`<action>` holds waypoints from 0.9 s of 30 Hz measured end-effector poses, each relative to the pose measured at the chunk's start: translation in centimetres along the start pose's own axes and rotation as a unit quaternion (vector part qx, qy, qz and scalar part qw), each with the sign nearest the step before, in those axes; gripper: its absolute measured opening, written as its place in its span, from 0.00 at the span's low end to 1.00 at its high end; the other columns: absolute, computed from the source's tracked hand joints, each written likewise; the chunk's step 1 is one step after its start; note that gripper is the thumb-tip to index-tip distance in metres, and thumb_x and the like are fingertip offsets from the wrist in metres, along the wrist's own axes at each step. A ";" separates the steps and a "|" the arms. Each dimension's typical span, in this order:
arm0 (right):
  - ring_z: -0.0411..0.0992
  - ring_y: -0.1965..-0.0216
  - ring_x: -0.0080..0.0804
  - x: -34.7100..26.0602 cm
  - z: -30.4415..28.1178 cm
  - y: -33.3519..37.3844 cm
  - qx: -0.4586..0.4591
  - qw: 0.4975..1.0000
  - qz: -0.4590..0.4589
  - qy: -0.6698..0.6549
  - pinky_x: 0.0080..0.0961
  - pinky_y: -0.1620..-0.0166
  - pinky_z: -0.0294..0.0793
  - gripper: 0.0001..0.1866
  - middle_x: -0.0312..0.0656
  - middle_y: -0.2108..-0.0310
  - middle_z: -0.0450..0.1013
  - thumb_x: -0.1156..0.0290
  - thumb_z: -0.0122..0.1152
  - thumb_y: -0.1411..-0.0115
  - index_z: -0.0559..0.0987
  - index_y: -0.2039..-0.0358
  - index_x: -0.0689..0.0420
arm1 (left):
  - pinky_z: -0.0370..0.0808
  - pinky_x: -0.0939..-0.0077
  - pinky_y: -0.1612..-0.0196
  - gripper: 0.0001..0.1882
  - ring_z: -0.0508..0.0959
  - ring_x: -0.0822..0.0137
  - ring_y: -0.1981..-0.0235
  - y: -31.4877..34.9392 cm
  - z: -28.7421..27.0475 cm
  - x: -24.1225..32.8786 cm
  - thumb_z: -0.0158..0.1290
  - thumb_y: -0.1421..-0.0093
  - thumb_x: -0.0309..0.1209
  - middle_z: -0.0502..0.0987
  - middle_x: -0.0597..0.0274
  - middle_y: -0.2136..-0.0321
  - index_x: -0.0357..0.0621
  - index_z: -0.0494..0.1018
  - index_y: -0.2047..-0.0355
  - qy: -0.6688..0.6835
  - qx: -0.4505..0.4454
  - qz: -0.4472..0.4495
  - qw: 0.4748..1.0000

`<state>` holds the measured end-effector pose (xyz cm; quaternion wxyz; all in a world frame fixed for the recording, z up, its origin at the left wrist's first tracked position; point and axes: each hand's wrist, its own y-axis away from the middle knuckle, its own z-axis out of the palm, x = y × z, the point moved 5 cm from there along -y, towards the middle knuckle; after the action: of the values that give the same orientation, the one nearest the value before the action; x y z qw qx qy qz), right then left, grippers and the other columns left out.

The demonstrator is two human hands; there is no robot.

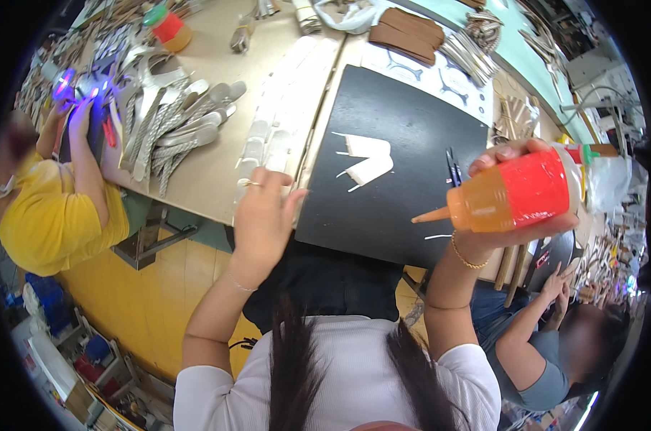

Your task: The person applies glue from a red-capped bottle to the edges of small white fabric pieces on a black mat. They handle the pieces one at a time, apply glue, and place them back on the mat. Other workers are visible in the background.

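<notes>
My right hand [496, 240] is wrapped round a squeeze bottle [537, 188] of amber liquid with a red label. The bottle lies tilted nearly flat in the air, its pointed nozzle aimed left over the black mat [411, 108]. Two white cut strap pieces [369, 158] with thin tails rest on that mat, left of the nozzle. Past the mat's left edge, my left hand [261, 219] hovers at the near end of a row of pale, translucent pieces [276, 144]. Its fingers are spread and nothing shows in them; whether the fingertips touch the pieces I cannot tell.
Dark pen-like tools [453, 167] lie by the mat's right side. Braided straps [174, 118] are heaped at left, near another red-labelled bottle [167, 29]. Brown sheets [406, 36] stack at the back. Co-workers sit at left, in a yellow shirt [56, 215], and at right.
</notes>
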<state>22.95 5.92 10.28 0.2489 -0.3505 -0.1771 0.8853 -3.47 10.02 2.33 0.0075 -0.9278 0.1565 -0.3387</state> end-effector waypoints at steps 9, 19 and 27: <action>0.74 0.65 0.46 -1.2 -0.4 0.8 0.056 0.997 -0.019 0.044 0.38 0.63 0.77 0.54 0.52 0.64 0.70 0.24 0.48 0.56 0.62 0.48 0.66 | 0.68 0.64 0.60 0.15 0.73 0.53 0.66 -4.0 7.7 6.4 0.60 0.52 0.26 0.71 0.52 0.66 0.37 0.73 0.63 -0.003 -0.086 0.127 0.988; 0.73 0.62 0.43 -0.5 -0.9 0.4 0.089 0.981 -0.035 0.170 0.39 0.60 0.76 0.55 0.49 0.64 0.70 0.22 0.49 0.60 0.63 0.49 0.64 | 0.73 0.74 0.69 0.07 0.76 0.69 0.74 -2.0 7.7 3.7 0.51 0.41 0.27 0.75 0.59 0.73 0.36 0.69 0.64 0.459 -0.321 -0.161 0.813; 0.74 0.62 0.44 1.1 1.2 0.8 0.103 0.944 0.022 0.312 0.44 0.57 0.75 0.56 0.49 0.63 0.70 0.25 0.54 0.65 0.62 0.49 0.64 | 0.78 0.80 0.74 0.16 0.78 0.72 0.71 0.0 3.0 5.4 0.53 0.46 0.17 0.76 0.57 0.67 0.31 0.67 0.55 0.586 -0.335 -0.230 0.701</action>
<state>21.15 5.70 10.13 0.3070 -0.5856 0.0097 0.7501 2.34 8.15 3.36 -0.4755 -0.4907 0.0141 -0.7300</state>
